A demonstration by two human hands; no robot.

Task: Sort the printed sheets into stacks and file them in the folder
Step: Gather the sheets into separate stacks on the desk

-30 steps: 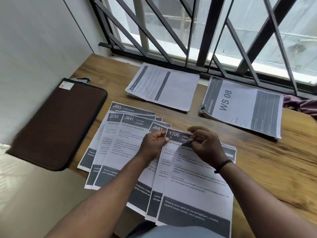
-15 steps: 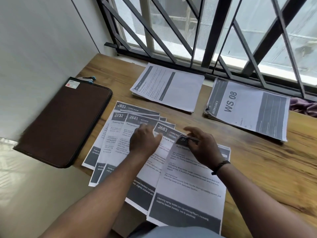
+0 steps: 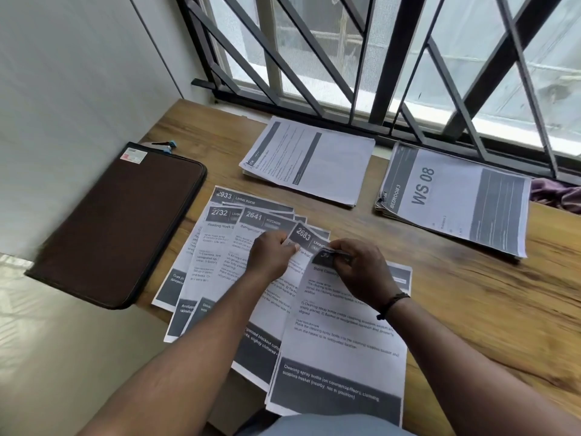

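Note:
Several printed sheets lie fanned over the table's near left edge, headed 2933 (image 3: 234, 198), 2732 (image 3: 220, 228), 2641 (image 3: 257, 220) and 2683 (image 3: 306, 237). My left hand (image 3: 272, 254) rests on the fan, its fingertips at the top corner of the 2683 sheet. My right hand (image 3: 358, 270) pinches the curled top corner of the front sheet (image 3: 342, 347), which carries cleaning-spray text. One stack (image 3: 314, 160) lies at the back centre. A second stack marked WS 08 (image 3: 452, 196) lies at the back right. The closed brown zip folder (image 3: 116, 221) sits at the left.
A wooden table (image 3: 490, 303) stands against a barred window (image 3: 377, 58), with a white wall on the left. A purple cloth (image 3: 559, 193) lies at the far right by the sill. The folder overhangs the table's left edge above a pale floor.
The sheet headed 1206 is no longer showing; the 2683 heading is now exposed. My right hand has kept its pinch on the front sheet's corner, and my left hand moved up onto the fan.

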